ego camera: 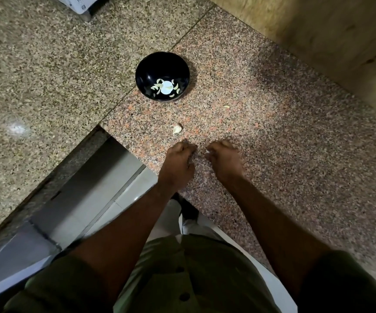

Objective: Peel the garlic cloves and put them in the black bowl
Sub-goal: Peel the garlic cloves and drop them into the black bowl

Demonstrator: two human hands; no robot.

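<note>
The black bowl [162, 76] stands on the speckled granite counter [272, 136] and holds several peeled garlic cloves [166, 87]. An unpeeled garlic clove [177, 128] lies on the counter between the bowl and my hands. A small pale piece [226, 107] lies further right. My left hand [179, 162] hovers low over the counter with its fingers curled; whether it holds anything is hidden. My right hand [224, 158] is curled too, and a white bit of garlic [207, 151] shows at its fingertips. Both hands are blurred.
The counter edge [124, 143] drops to a lower ledge and floor on the left of my left arm. A second granite slab [47, 75] runs to the left. A white appliance [78, 3] sits at the far top left. A beige wall [329, 41] bounds the right.
</note>
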